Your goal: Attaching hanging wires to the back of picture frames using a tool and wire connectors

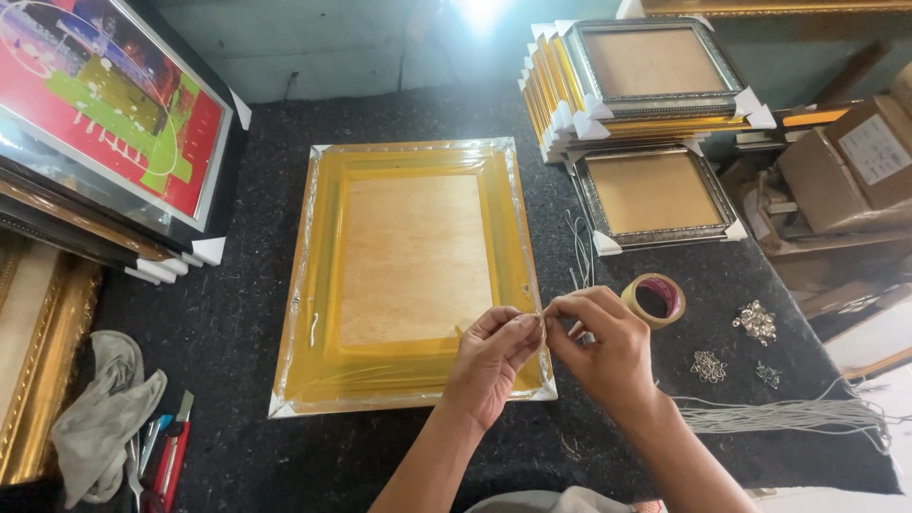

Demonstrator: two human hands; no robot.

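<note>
A yellow picture frame (323, 285) wrapped in clear film lies face down on the dark felt table (237, 323), its brown backboard (413, 256) showing. My left hand (489, 356) and my right hand (598, 347) meet over the frame's right edge near its lower corner. Their fingertips pinch together on something tiny, perhaps a thin cord or a small metal hanger; it is too small to tell. A roll of tape (654, 299) lies just right of my right hand.
Stacked frames (646, 66) and a silver frame (655, 195) sit at the back right. Small metal hangers (755, 321) and a bundle of white cords (788, 415) lie right. A red painting (104, 104) leans left. Grey cloth (104, 418) and tools (171, 456) lie at the front left.
</note>
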